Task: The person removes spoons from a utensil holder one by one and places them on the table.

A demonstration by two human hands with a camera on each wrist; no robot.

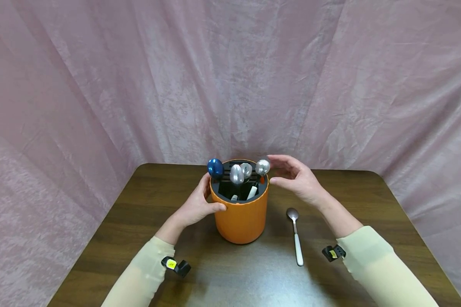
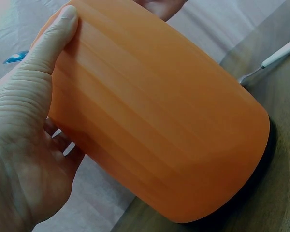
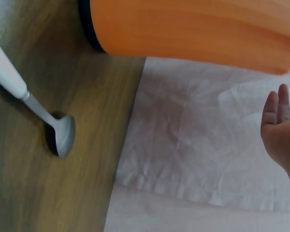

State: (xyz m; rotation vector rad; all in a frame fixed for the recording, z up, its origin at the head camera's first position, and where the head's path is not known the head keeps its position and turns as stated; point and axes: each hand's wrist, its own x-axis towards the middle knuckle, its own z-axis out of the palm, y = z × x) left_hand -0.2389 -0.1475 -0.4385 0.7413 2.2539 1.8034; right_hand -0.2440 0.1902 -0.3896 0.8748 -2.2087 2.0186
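Note:
An orange utensil holder [image 1: 241, 221] with a dark slotted insert stands upright on the table. My left hand [image 1: 197, 206] grips its left side near the rim, thumb on the front and fingers behind. Out of the top stick a blue spoon [image 1: 215, 168] and several silver spoons, among them a front one [image 1: 236, 174] and a right one [image 1: 263, 167]. White handles [image 1: 252, 192] show inside the insert. My right hand [image 1: 297, 181] hovers at the rim's right side, fingers relaxed, holding nothing; whether a fingertip touches the right silver spoon cannot be told.
A spoon with a white handle [image 1: 298, 249] lies on the brown wooden table [image 1: 138, 221], right of the holder, its bowl toward the back. Pink curtain cloth [image 1: 230, 76] hangs behind the table's far edge.

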